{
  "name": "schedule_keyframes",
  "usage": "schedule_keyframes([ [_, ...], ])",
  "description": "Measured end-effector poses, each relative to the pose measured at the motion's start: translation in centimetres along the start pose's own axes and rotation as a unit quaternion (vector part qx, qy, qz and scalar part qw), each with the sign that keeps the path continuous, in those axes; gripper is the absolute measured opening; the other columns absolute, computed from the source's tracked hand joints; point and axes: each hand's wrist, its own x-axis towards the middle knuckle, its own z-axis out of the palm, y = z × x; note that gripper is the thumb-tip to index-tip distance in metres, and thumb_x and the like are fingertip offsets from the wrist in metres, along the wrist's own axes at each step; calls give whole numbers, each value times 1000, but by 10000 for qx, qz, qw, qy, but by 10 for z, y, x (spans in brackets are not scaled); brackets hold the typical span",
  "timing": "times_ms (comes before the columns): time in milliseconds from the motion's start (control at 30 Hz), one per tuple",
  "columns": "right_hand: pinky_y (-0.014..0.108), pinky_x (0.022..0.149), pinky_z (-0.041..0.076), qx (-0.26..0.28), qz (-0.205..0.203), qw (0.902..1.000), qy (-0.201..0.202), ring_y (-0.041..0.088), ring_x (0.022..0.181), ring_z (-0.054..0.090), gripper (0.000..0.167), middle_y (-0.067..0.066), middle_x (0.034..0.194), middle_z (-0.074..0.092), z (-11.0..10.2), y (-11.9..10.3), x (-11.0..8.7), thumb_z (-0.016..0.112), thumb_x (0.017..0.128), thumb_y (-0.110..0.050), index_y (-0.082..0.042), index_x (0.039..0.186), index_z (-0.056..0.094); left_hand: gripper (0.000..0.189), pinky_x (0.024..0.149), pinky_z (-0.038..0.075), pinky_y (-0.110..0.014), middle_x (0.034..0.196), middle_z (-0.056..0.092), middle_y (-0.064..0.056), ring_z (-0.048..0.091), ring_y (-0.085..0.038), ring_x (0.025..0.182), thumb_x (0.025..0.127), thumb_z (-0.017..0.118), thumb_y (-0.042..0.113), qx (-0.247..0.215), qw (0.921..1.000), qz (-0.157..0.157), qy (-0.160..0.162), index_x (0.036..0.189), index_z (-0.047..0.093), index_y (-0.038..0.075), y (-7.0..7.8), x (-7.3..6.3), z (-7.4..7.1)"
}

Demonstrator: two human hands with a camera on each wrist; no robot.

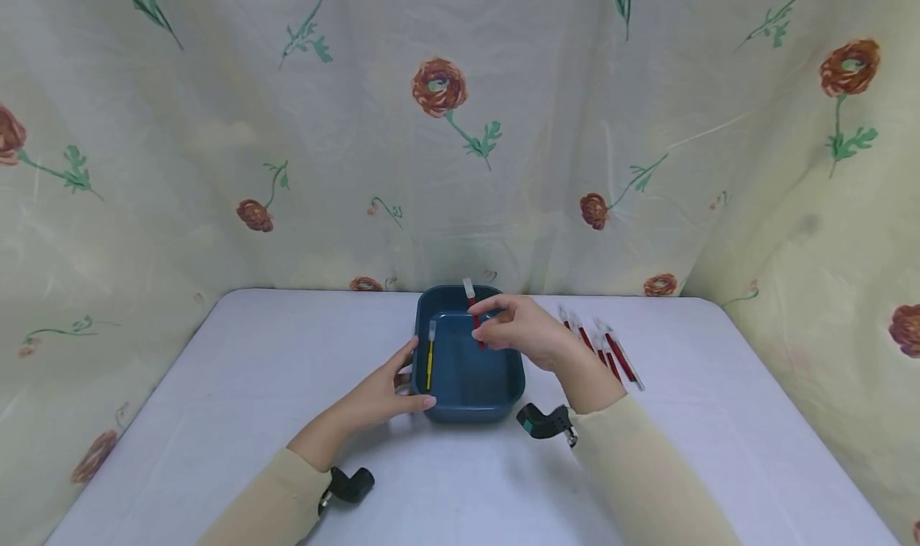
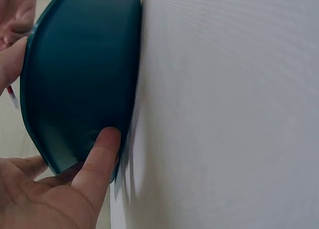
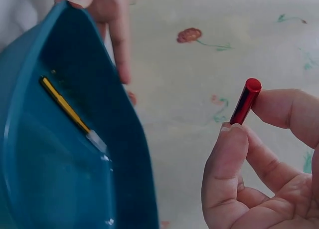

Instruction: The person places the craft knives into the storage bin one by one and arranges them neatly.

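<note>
A dark blue-green plastic tub (image 1: 470, 413) stands on the table. My left hand (image 1: 381, 390) holds its left front corner, with the thumb at the rim and the other fingers along the outer wall. Over the tub, my right hand (image 1: 519, 330) pinches a slim red pen-like tool (image 3: 244, 102) between thumb and fingers. Its pale clear cap (image 1: 469, 287) points up and away, and the tool leans above the tub's far right part. Inside the tub, along the left wall, lies a similar yellow tool (image 1: 430, 358) with a clear cap. The tools' tips are too small to identify.
Right of the tub, several red tools (image 1: 607, 350) with clear caps lie side by side on the white table (image 1: 287, 354). A flower-patterned curtain (image 1: 345, 147) closes off the back and both sides. Black wrist cameras (image 1: 542, 422) sit on both sleeves.
</note>
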Motion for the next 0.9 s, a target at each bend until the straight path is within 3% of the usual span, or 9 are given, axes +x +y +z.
schedule_keyframes([
  [100,47,99,51,49,105,9999,-1,24,95,69,39,13,100,73,9,2,6,72,91,-10,-5,129,62,103,106,38,-63,164,24,-13,36,-41,143,84,81,38,-14,10000,-6,-9,162,14,27,0,0,-1],
  [333,50,102,48,153,310,9994,-95,25,99,68,40,23,110,70,26,15,22,71,92,-9,-1,130,60,103,106,38,-63,163,26,-13,36,-40,143,84,82,38,-53,10000,-18,-12,162,15,29,0,-2,-1],
  [500,54,107,42,330,479,9983,-58,30,107,67,40,18,110,71,36,25,31,71,92,-9,0,130,61,103,106,39,-62,163,25,-13,37,-40,143,84,82,36,-135,9999,3,-32,162,14,29,-1,-1,0],
  [900,42,94,54,96,688,9975,113,26,97,69,40,17,129,59,50,47,51,74,89,-7,-1,127,64,101,105,42,-58,164,24,-13,37,-39,143,87,80,30,-225,9997,93,-100,162,13,27,1,-3,-1],
])
